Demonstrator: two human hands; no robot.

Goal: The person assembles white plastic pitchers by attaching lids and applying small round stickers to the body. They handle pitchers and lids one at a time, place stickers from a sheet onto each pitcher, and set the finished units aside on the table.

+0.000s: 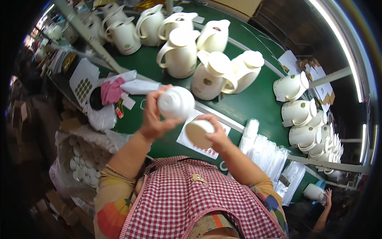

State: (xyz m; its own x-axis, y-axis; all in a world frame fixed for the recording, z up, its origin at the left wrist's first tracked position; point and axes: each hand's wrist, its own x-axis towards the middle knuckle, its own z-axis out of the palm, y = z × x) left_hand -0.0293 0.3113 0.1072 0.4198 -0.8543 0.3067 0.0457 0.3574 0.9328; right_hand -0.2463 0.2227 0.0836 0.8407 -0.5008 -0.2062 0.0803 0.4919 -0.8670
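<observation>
My left hand (152,116) is closed round a white, round plastic lid (176,104) with a stepped, ringed top. Just to its right and a little lower, my right hand (217,134) grips a cream round cap (197,134) by its edge, its pale flat face turned toward me. The two pieces are apart, held above the green table. Under them lies a white sheet of stickers (185,139), partly covered by my hands. Beyond my hands stands a cream jug (209,77) with a handle and a small printed emblem.
Several more cream jugs (180,55) stand at the back, and others lie in a row (296,113) on the right. Clear plastic bags (264,151) rest near my right arm. At left, a bag of white caps (81,163) and a pink cloth (112,91). Another person's hand (328,198) shows lower right.
</observation>
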